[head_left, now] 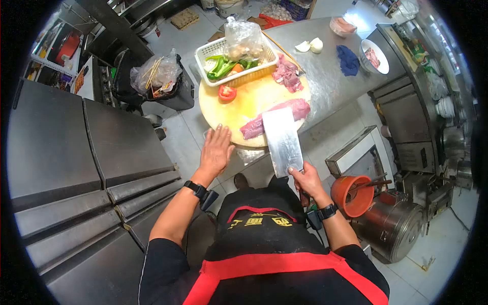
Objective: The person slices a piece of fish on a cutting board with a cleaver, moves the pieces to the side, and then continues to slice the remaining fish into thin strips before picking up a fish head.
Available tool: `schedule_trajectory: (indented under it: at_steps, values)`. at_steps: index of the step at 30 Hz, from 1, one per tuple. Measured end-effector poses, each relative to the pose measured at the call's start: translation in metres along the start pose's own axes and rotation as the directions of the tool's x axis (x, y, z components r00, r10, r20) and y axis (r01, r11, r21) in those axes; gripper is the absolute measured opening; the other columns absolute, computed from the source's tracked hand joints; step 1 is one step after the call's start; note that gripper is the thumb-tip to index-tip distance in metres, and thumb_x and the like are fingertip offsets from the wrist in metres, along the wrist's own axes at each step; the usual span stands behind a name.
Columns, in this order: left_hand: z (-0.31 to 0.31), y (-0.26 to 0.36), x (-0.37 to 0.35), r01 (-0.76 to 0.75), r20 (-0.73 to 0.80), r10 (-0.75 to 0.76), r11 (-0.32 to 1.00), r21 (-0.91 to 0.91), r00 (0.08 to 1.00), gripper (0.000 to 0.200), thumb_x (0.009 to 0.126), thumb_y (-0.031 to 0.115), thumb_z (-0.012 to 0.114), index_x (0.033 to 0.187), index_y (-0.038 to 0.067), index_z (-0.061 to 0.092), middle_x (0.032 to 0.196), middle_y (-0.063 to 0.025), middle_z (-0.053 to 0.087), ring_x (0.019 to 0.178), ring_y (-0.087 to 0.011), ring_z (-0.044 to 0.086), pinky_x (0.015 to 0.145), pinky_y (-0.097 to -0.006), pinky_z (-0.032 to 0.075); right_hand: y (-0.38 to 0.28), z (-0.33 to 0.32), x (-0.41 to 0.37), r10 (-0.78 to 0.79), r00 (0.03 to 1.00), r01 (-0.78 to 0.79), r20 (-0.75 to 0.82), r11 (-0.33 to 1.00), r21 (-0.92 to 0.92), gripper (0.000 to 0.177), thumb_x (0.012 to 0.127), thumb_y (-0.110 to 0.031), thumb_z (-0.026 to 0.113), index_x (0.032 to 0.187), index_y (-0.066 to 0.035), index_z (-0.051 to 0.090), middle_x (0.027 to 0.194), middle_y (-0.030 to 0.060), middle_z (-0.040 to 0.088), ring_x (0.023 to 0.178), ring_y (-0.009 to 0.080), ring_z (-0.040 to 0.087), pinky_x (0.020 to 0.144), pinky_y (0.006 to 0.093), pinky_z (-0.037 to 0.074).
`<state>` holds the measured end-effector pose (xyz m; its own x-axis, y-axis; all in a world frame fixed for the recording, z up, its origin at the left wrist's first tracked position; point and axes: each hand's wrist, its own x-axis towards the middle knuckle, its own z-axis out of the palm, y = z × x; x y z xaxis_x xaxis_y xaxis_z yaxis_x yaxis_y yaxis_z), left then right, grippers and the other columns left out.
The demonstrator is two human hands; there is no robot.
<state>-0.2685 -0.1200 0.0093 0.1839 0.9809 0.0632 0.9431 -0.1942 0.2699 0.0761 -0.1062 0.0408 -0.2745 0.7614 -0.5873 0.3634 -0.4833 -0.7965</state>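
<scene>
My right hand (307, 179) is closed round the handle of a cleaver (282, 142), whose broad blade overlaps a long piece of raw meat (297, 108) on the round cutting board (213, 109). With fingers stretched out, my left hand (217, 151) rests at the board's near left edge, holding nothing. A cut tomato half (227, 93) lies cut side up beyond it. Sliced raw meat (288, 76) is heaped at the board's far right. A white plastic basket (206, 51) on the far side holds green peppers (221, 67) and a clear plastic bag (243, 35).
The steel table (325, 66) bears peeled onion pieces (316, 46), a blue cloth (347, 60) and a white bowl of meat (374, 55). A lined bin (183, 91) stands left of the board. Steel cabinets (51, 147) line my left; an orange bucket (351, 195) sits low right.
</scene>
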Motion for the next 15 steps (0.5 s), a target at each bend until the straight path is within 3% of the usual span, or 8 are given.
schedule_trajectory:
  at_steps: [1,3,5,6,11,13,15]
  values:
    - [-0.007,0.000,-0.008,0.061,0.025,-0.063,0.996,0.071,0.998,0.054,0.101,0.024,0.054,0.147,-0.005,0.046,0.153,-0.0219,0.046,0.149,-0.0358,0.035,0.125,-0.0500,0.022,0.006,0.006,-0.001,0.009,1.000,-0.009,0.001,1.000,0.006,0.028,0.098,-0.026,0.070,0.110,-0.003,0.059,0.065,0.0008,0.058,0.046,0.0100,0.053,0.043,0.0279,0.045]
    - [-0.006,0.007,-0.003,0.085,-0.042,-0.084,0.996,0.026,0.996,0.055,0.100,0.023,0.055,0.146,-0.007,0.046,0.155,-0.0219,0.045,0.149,-0.0362,0.034,0.125,-0.0500,0.022,0.013,0.012,0.007,-0.038,0.999,0.038,0.026,0.999,-0.023,0.029,0.097,-0.027,0.071,0.108,-0.002,0.060,0.066,0.0013,0.060,0.046,0.0095,0.054,0.043,0.0283,0.044]
    - [-0.002,0.021,0.013,-0.109,-0.088,0.101,0.989,-0.095,0.991,0.055,0.099,0.022,0.056,0.145,-0.007,0.046,0.157,-0.0226,0.041,0.150,-0.0366,0.032,0.125,-0.0494,0.023,0.028,0.017,0.017,-0.044,0.999,0.045,0.026,0.998,-0.036,0.030,0.097,-0.028,0.071,0.108,-0.002,0.060,0.066,0.0009,0.060,0.046,0.0093,0.054,0.044,0.0285,0.044]
    - [-0.001,0.028,0.018,-0.143,-0.014,0.142,0.980,-0.139,0.990,0.058,0.098,0.021,0.058,0.147,-0.006,0.044,0.160,-0.0231,0.036,0.151,-0.0365,0.030,0.125,-0.0483,0.023,0.030,0.019,0.018,-0.043,0.999,0.044,0.025,0.998,-0.039,0.030,0.097,-0.027,0.071,0.108,-0.002,0.061,0.067,0.0007,0.061,0.047,0.0092,0.054,0.044,0.0281,0.044]
    - [0.021,0.028,0.021,-0.161,-0.002,0.163,0.970,-0.183,0.987,0.063,0.096,0.021,0.060,0.150,-0.006,0.041,0.161,-0.0214,0.035,0.152,-0.0348,0.029,0.125,-0.0478,0.023,0.031,0.022,0.017,-0.053,0.998,0.054,0.021,0.998,-0.023,0.030,0.097,-0.028,0.071,0.103,0.000,0.061,0.068,0.0030,0.062,0.049,0.0111,0.056,0.045,0.0305,0.045]
    - [0.018,0.029,0.022,-0.142,0.022,0.148,0.973,-0.182,0.989,0.064,0.096,0.021,0.060,0.150,-0.006,0.040,0.162,-0.0214,0.033,0.153,-0.0347,0.027,0.125,-0.0476,0.022,0.039,0.027,0.037,-0.284,0.957,0.266,-0.065,0.943,-0.199,0.035,0.096,-0.031,0.071,0.101,0.002,0.061,0.069,0.0095,0.065,0.051,0.0167,0.060,0.049,0.0359,0.048]
    - [0.015,0.032,0.024,-0.139,0.044,0.152,0.966,-0.218,0.987,0.064,0.097,0.017,0.057,0.153,-0.006,0.035,0.163,-0.0233,0.028,0.153,-0.0367,0.025,0.126,-0.0478,0.020,0.037,0.033,0.072,-0.283,0.956,0.253,-0.078,0.928,-0.274,0.037,0.095,-0.032,0.071,0.102,0.003,0.061,0.071,0.0135,0.066,0.055,0.0220,0.063,0.053,0.0388,0.049]
